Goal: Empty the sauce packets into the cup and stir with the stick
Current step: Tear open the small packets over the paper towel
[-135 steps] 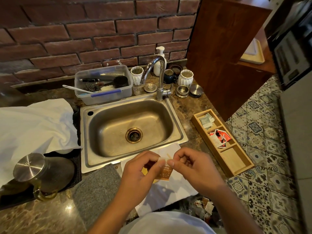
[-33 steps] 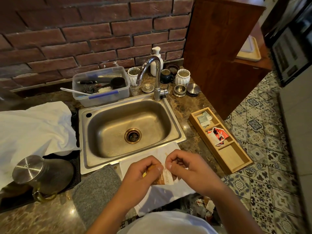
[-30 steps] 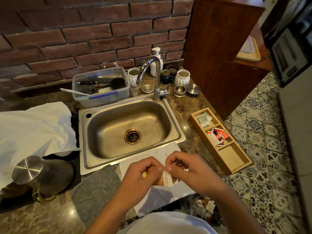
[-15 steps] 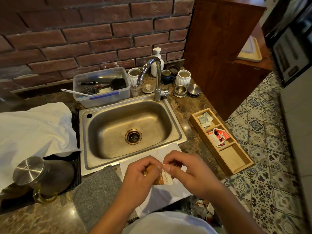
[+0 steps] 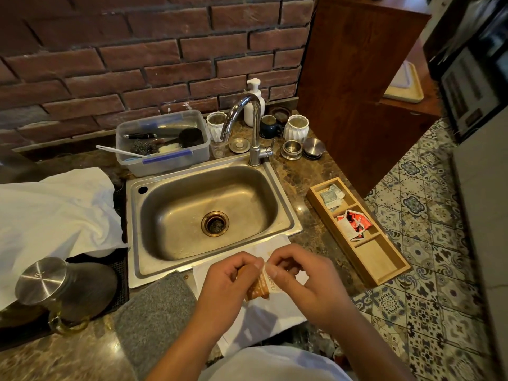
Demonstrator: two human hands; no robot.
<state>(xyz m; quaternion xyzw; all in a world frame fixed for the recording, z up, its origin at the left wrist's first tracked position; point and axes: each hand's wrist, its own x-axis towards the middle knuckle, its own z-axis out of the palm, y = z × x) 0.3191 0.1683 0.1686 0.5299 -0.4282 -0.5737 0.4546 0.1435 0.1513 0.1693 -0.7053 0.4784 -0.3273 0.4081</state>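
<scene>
Both hands hold a small brown and white sauce packet [image 5: 261, 287] over a white paper napkin [image 5: 264, 314] at the counter's front edge. My left hand [image 5: 228, 284] pinches the packet's top left and my right hand [image 5: 302, 281] pinches its top right corner, thumbs almost touching. Whatever lies under my hands is hidden; I see no cup or stick there. More packets lie in a wooden tray [image 5: 384, 270] on the right: red ones [image 5: 354, 224] in the middle section, pale ones [image 5: 331, 196] in the far section.
A steel sink [image 5: 154, 268] with a tap [image 5: 255, 127] lies just beyond my hands. A grey mat [image 5: 154, 314] is left of the napkin, a metal jug [image 5: 63, 287] and white cloth [image 5: 52, 213] further left. A plastic tub [image 5: 165, 163], cups and a soap bottle [image 5: 254, 103] line the brick wall.
My hands have stayed over the napkin with the packet between them; the packet has tilted a little and my fingertips have drawn closer at its top edge.
</scene>
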